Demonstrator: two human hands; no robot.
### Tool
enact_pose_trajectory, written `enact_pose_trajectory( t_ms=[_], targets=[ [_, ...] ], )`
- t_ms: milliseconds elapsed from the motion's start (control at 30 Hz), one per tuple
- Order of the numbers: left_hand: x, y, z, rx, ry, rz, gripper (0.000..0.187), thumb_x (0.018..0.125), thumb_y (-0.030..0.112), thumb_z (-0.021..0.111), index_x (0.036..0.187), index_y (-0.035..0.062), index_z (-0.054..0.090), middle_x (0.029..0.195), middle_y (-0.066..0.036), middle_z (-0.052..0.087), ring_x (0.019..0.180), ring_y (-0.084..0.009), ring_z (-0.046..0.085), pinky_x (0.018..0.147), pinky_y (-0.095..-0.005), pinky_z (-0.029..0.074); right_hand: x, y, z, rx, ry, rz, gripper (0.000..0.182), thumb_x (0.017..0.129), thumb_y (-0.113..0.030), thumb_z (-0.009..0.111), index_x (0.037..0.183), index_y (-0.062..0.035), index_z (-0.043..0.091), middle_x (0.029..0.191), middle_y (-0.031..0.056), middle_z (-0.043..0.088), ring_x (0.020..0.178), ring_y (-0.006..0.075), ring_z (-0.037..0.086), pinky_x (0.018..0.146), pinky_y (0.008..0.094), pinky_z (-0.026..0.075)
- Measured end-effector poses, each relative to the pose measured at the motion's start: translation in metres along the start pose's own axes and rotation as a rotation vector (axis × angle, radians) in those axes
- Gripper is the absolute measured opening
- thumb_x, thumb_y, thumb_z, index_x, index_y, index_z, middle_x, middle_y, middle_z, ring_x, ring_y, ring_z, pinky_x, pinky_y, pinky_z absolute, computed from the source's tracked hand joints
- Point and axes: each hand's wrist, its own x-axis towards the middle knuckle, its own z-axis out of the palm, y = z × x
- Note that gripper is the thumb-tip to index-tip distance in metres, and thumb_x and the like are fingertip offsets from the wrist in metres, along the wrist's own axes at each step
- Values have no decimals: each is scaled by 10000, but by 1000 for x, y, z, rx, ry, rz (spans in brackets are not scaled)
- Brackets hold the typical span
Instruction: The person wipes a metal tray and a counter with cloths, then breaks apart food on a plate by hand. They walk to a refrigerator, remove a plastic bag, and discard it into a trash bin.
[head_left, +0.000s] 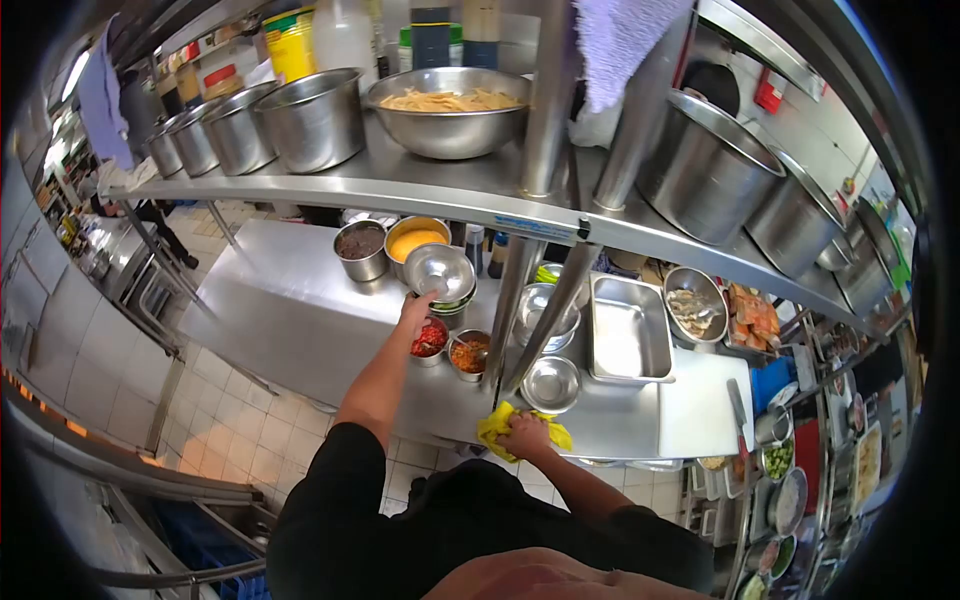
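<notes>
My left hand (417, 309) is at the near rim of a shiny metal bowl (440, 272), its fingers closed on the edge. That bowl is tilted over a stack of containers. Just below are a pot of chopped red food (430, 338) and a pot of orange-brown food (469, 355) with a utensil in it. My right hand (525, 436) is closed on a yellow cloth (497, 430) at the counter's front edge. Beside the cloth sits an empty metal bowl (551, 385).
Shelf posts (518, 300) rise between my hands, under a shelf (400, 197) with pots. A steel tray (630, 330), a white board (697, 402) and a knife (738, 412) lie to the right. Pots of dark (361, 243) and yellow food (416, 240) stand behind the left hand.
</notes>
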Motion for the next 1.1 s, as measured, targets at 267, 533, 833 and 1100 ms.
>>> enact_pose_trajectory(
  t_ms=[267, 533, 833, 1100],
  targets=[
    [-17, 2, 3, -13, 15, 32, 1022, 782, 450, 747, 1490, 45, 130, 1475, -215, 297, 1304, -349, 391, 1018, -522, 368, 15, -10, 5, 104, 13, -68, 501, 727, -459, 675, 1082, -109, 623, 1140, 116, 564, 1130, 282, 538, 963, 473, 394],
    [-64, -32, -19, -149, 351, 474, 649, 847, 237, 723, 1367, 13, 407, 1262, -131, 494, 816, -122, 507, 680, -279, 449, 17, 3, 15, 156, 60, -118, 440, 762, -402, 666, 1090, -111, 632, 1131, 107, 590, 1116, 276, 564, 940, 461, 408],
    [-198, -116, 5, -14, 190, 528, 288, 877, 59, 648, 1156, 18, 591, 688, 81, 412, 609, -33, 346, 545, -212, 310, 23, 36, 45, 465, 221, -344, 352, 744, -217, 632, 1070, -86, 667, 1062, 135, 616, 1035, 319, 586, 913, 447, 449],
    [-285, 85, 27, 51, 162, 1121, 279, 880, -21, 580, 1159, -16, 581, 958, -88, 623, 802, -118, 596, 752, -244, 475, 19, 41, 44, 561, 290, -358, 277, 709, -142, 642, 962, -31, 658, 977, 166, 636, 964, 343, 596, 871, 412, 480]
  ],
)
